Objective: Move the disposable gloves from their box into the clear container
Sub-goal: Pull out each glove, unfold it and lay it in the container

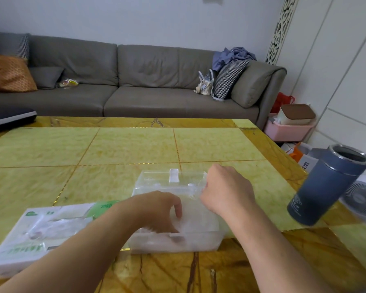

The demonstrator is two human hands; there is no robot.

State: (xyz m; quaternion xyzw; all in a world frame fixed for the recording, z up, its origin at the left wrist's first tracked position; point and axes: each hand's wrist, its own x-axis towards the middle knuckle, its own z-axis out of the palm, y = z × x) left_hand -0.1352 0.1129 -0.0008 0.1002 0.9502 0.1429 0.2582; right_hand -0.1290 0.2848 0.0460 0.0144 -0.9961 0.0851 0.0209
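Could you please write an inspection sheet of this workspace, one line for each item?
Surface: yellow-green table, brown border.
Job's things: clear container with lid raised, filmy gloves inside; glove box lies to its left.
Clutter: blue tumbler, lidless, at the right edge.
Hands: left hand presses into the gloves, fingers curled; right hand at the container's right rim, grip hidden.
Cables: nothing seen.
Surroundings: grey sofa, cushions, pink bin, fan.

Home living room, long grey sofa (123, 81) with cushions (11, 72), marble-patterned coffee table (135, 144), handbag (205, 85)
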